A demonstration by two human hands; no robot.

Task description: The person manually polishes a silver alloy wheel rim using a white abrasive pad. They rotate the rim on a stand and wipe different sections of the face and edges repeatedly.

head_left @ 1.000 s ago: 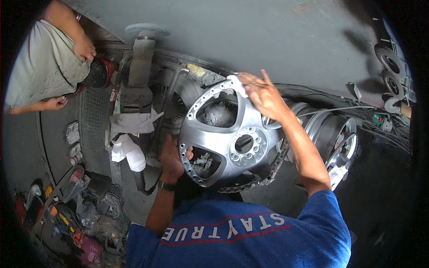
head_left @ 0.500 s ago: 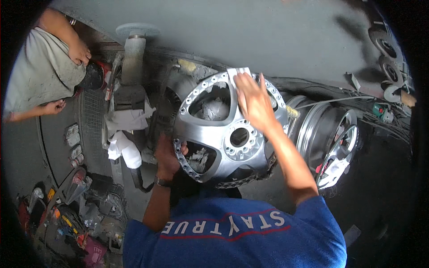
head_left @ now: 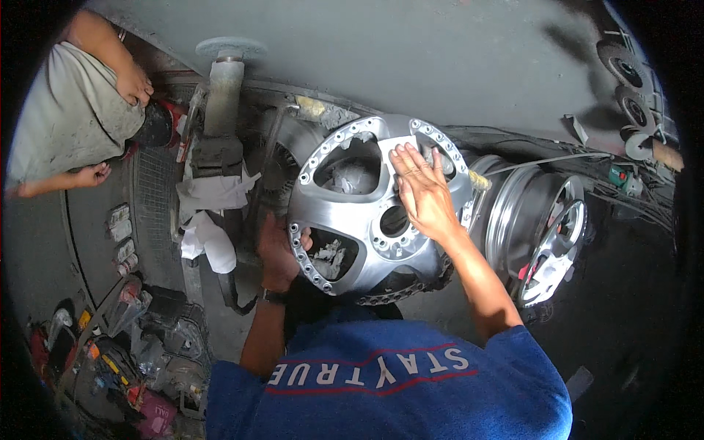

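Observation:
A silver alloy wheel face (head_left: pixel 352 220) with wide spokes and a ring of bolt holes stands tilted in front of me. My left hand (head_left: pixel 277 253) grips its lower left rim, fingers curled over the edge. My right hand (head_left: pixel 422 194) lies flat on the upper right spoke beside the hub hole, fingers spread and pointing up. A pale patch shows under the fingertips; I cannot tell whether it is a sheet or the bare spoke.
A second wheel rim (head_left: pixel 546 235) lies on its side at the right. A machine post (head_left: pixel 220 103) and white rags (head_left: pixel 213 220) stand left of the wheel. Another person in a grey shirt (head_left: pixel 66 125) crouches top left. Tools and packets (head_left: pixel 125 352) clutter the lower left floor.
My right hand has slid from the wheel's top edge down the spoke toward the hub. My left hand keeps its grip on the rim.

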